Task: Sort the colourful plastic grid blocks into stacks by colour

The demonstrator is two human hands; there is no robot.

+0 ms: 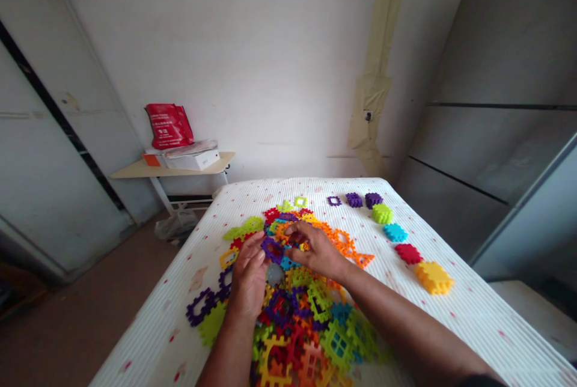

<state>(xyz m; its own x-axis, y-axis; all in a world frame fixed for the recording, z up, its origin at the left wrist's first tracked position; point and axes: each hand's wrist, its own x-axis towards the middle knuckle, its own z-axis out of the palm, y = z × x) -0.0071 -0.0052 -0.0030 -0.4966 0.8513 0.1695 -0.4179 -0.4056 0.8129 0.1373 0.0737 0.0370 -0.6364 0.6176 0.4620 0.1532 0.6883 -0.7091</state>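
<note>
My left hand [249,276] is closed, its thumb and fingertips at the left edge of a purple interlocking plastic tile [273,249] with a cut-out middle. Just to the right, my right hand [318,250] has its thumb and fingers apart, with nothing visible between them. Both hands are over a heap of toothed tiles in many colours. Orange tiles [342,241] lie beyond my right hand, and a green window-shaped tile [338,344] is close to my right forearm. A loose purple tile [201,307] rests left of my left wrist.
Along the bed's right side run sorted stacks: purple [374,199], green [382,213], blue [395,232], red [408,253] and yellow [433,277]. A side table [130,169] by the wall bears a red bag [169,126] and a white box [193,160]. Grey cabinets [496,146] stand right.
</note>
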